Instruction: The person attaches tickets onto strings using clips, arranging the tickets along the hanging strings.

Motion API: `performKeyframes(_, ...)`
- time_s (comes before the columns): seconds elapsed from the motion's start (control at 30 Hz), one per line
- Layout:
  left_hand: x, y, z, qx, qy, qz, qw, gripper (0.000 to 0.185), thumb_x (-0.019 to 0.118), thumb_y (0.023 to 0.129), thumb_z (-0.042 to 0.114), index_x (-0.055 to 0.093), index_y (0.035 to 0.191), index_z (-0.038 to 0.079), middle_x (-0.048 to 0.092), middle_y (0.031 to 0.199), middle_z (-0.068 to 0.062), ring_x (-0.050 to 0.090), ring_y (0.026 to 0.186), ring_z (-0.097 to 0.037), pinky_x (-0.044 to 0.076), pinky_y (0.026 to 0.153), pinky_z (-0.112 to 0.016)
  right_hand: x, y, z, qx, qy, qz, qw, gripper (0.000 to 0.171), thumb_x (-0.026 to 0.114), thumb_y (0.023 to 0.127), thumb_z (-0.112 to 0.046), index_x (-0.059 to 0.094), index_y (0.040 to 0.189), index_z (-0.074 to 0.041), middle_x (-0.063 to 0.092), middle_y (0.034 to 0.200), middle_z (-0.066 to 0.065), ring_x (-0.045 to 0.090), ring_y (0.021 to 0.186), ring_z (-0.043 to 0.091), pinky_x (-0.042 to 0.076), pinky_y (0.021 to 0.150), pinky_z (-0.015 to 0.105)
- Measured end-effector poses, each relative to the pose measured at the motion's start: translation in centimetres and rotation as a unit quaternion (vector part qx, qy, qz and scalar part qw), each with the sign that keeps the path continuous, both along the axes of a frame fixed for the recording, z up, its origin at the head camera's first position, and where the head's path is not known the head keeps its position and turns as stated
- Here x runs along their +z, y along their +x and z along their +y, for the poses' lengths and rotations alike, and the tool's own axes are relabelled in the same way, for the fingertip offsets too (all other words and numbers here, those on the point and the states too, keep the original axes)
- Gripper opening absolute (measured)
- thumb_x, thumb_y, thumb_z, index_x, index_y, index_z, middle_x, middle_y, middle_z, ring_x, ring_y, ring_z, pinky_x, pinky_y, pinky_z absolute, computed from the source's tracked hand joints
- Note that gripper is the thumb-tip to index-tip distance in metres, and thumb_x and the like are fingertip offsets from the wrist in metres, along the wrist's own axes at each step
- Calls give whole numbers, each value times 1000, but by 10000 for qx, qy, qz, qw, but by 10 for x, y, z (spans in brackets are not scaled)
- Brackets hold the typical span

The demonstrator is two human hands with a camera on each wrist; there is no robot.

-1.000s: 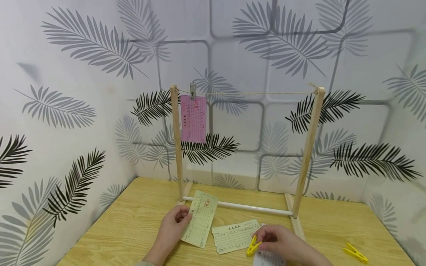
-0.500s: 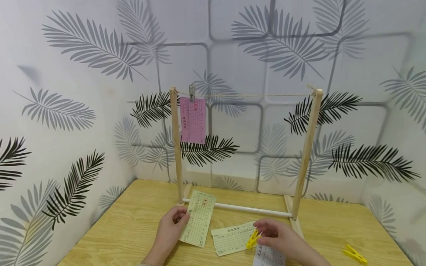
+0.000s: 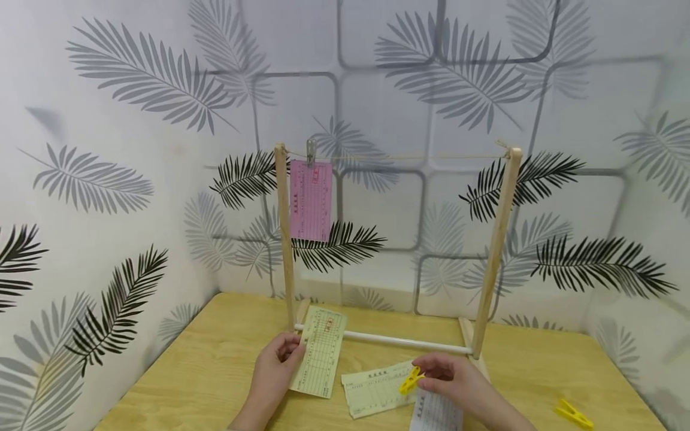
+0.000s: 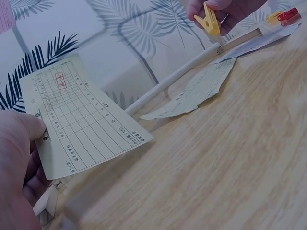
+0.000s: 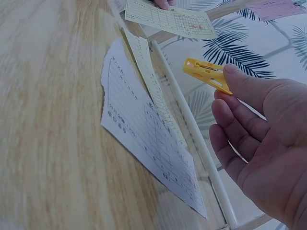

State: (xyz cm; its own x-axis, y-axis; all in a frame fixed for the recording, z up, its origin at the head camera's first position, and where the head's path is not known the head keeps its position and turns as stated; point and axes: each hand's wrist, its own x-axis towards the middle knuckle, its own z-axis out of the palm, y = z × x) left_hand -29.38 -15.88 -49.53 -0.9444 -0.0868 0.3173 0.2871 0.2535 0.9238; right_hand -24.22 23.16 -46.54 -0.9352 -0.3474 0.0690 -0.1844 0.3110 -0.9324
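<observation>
My left hand [image 3: 277,365] pinches a pale green printed slip [image 3: 319,352] by its left edge and holds it tilted above the wooden table [image 3: 205,371]; the slip [image 4: 76,117] fills the left wrist view beside my thumb [image 4: 19,139]. My right hand [image 3: 453,383] pinches a yellow clothespin [image 3: 411,380] just above a second green slip [image 3: 372,389] lying flat; the clothespin [image 5: 207,74] sticks out from my fingertips [image 5: 235,76]. A white slip [image 5: 144,143] lies under that hand.
A wooden drying frame [image 3: 498,251] with a string [image 3: 409,157] across its top stands at the back. A pink slip [image 3: 311,200] hangs from the string by a grey clip [image 3: 311,151]. Another yellow clothespin [image 3: 570,413] lies at the table's right. Leaf-patterned walls surround the table.
Both hands have risen slightly: the left lifts the green slip more upright toward the frame, the right has raised the yellow clothespin off the papers.
</observation>
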Motion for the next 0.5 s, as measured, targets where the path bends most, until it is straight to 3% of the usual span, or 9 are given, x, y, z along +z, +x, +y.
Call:
performKeyframes(0.3,7,0,0,151,114,-18,9998,18,78,103,4,74,120,3,79,98,-6,69,86,-15,54,73,-21,15,-1,0,-135,98,181,9997,40,81,103,-16,71,134,7,77,120,12,71,103,20,60,83,28)
performKeyframes(0.5,15,-2,0,227,84,68,9997,20,77,103,3,74,123,3,79,100,-6,70,86,-16,55,73,-22,32,-4,-1,13,148,698,9975,35,80,104,-14,72,134,3,77,119,13,73,101,14,60,85,27)
